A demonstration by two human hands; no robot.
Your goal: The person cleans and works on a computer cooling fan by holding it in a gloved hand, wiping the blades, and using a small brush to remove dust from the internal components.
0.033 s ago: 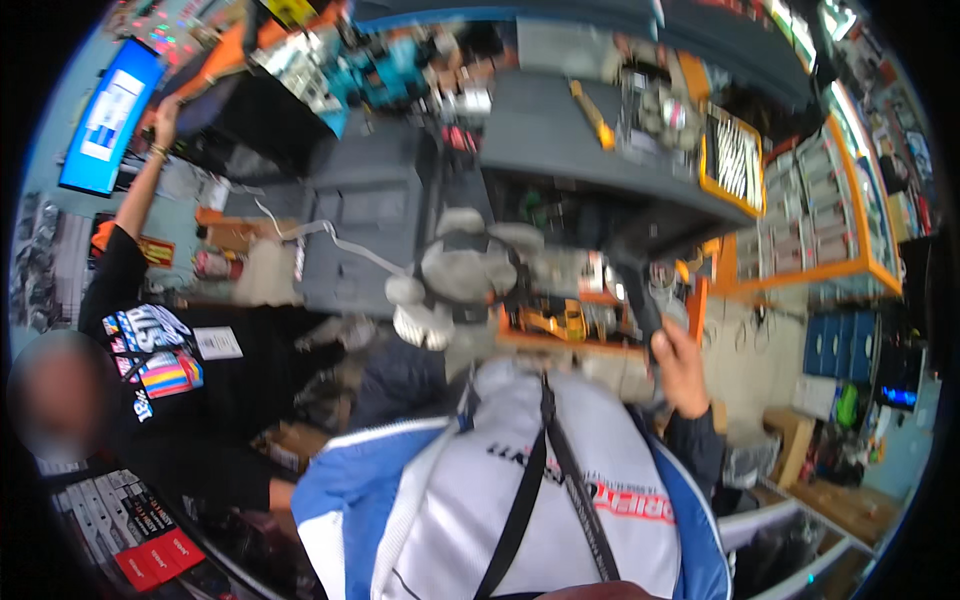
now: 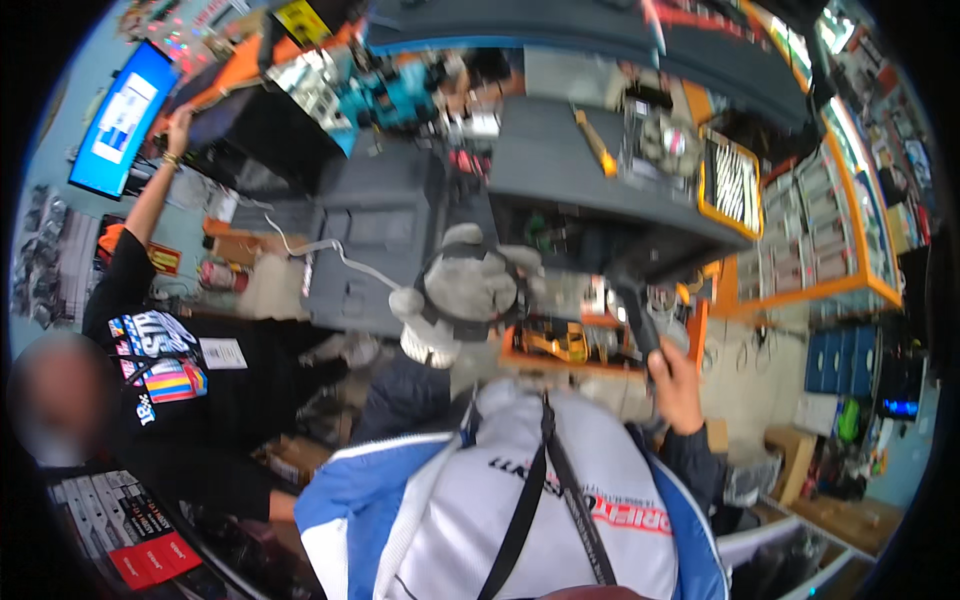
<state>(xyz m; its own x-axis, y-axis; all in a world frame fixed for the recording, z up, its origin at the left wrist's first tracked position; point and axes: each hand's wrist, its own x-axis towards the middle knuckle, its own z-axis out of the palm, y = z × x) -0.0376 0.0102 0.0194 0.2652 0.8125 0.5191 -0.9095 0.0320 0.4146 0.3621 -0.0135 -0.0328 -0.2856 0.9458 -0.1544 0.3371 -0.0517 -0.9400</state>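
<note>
Our right hand (image 2: 678, 388) has its grip closed round a black bar-shaped tool (image 2: 634, 312) beneath the grey desk (image 2: 560, 165), while our grey-gloved left hand (image 2: 462, 292) shows a grip we cannot tell.

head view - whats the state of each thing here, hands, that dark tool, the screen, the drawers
right hand: shut around the dark tool's handle
dark tool: held, pointing up and away toward the bench
left hand: not in view
grey glove-like thing: lying bunched, held by no hand
blue screen: lit; another person's hand is raised beside it
small-parts drawers: closed
orange-handled tool: lying flat on the grey bench top, untouched
</note>
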